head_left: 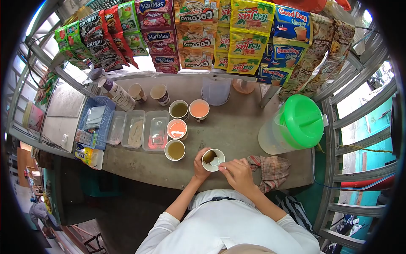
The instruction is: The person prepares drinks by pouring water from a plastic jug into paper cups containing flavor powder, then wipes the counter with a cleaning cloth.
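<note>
My left hand [200, 164] is wrapped round the side of a white paper cup [206, 167] near the table's front edge. A brownish-green liquid lies in it. In my right hand [240, 173], pinched between thumb and fingers, is the handle of a white spoon [215, 161], its bowl inside the cup. Left of and behind that cup stand several filled cups: an olive-coloured drink [175, 150], a pinkish-orange drink [176, 128], a dark green drink [179, 110] and an orange drink [199, 109].
At right stands a pitcher with a green lid [302, 120], near a crumpled checked cloth [272, 171]. Clear plastic containers [155, 131], a blue basket [109, 109] and stacked paper cups [116, 94] occupy the left. Drink sachets [196, 36] hang overhead from a rail.
</note>
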`<action>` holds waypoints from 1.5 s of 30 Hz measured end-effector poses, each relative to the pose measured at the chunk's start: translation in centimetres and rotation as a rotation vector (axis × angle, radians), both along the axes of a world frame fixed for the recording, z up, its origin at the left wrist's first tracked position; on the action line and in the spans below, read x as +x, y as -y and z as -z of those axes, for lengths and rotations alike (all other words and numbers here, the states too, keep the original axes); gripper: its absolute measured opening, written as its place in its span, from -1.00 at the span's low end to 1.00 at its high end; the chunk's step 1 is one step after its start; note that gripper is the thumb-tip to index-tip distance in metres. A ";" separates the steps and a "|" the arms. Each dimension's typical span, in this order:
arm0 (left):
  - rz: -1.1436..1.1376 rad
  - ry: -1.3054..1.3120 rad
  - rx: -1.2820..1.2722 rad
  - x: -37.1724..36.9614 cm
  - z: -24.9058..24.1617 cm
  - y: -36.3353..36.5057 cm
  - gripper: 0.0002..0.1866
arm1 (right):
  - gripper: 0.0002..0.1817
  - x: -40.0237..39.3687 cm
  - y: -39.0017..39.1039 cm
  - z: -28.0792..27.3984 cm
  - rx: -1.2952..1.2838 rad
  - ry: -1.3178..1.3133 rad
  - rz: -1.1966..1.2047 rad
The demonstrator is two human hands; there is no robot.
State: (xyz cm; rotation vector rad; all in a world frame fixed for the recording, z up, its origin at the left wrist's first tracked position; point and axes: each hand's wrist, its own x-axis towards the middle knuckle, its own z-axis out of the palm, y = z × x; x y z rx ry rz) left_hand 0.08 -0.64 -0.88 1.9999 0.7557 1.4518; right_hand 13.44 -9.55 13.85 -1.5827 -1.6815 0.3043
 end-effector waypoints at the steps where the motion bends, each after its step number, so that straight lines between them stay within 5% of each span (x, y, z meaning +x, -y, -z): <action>1: -0.007 -0.006 0.003 0.0 0.1 0.0 -0.26 | -0.88 0.0 0.0 0.1 0.012 -0.004 0.010; 30: -0.033 -0.030 0.010 -0.1 0.0 -0.2 -0.27 | -0.87 -0.9 0.0 1.4 0.054 -0.012 -0.031; 32: -0.053 -0.043 -0.033 0.0 -0.4 0.0 -0.21 | -0.85 -0.7 0.0 1.6 0.001 -0.049 -0.066; 35: -0.029 -0.055 -0.152 -0.4 0.3 0.4 -0.11 | -0.55 0.0 0.1 1.8 -0.073 0.020 -0.125; 39: -0.019 -0.097 -0.197 -0.4 0.5 0.3 -0.05 | -0.06 2.0 2.2 0.0 -0.139 -0.024 -0.015; 41: 0.000 -0.092 -0.244 -0.6 0.5 0.3 -0.04 | -0.21 2.9 4.4 2.4 0.070 -0.456 0.329; 45: 0.041 -0.123 -0.277 0.1 -0.6 0.3 -0.01 | -0.37 10.5 6.9 4.7 0.347 -0.713 0.953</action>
